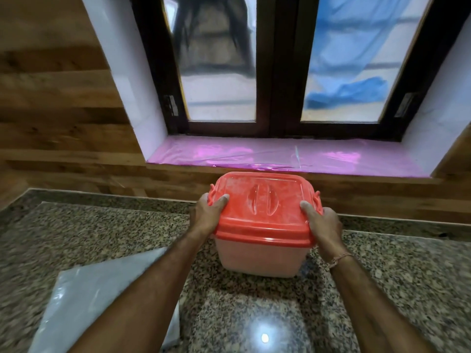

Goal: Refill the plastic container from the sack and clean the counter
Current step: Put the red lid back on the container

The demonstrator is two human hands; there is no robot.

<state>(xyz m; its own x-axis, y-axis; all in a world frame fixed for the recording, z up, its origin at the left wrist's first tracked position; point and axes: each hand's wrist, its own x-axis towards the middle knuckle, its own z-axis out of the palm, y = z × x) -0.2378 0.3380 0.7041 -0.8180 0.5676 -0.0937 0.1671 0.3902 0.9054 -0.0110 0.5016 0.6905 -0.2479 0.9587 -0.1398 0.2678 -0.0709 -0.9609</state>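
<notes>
- The plastic container point(262, 256) stood on the granite counter point(395, 276), near the back wall and below the window sill point(254, 154).
- Its red lid point(265, 200) was on and dusted with white powder, so I judged that the refilling was not yet begun.
- The left hand point(206, 215) gripped the container at the left end of the lid, with the thumb on top and the fingers curled round the side.
- The right hand point(323, 225) gripped the right end in the same way. I think this even hold was to steady the box, or to reach its side clips.
- A pale flat sheet point(102, 296) lay on the counter at the near left (perhaps the sack, I could not tell).
- Counted: one container, one lid, two side clips, two hands, one pale sheet.
</notes>
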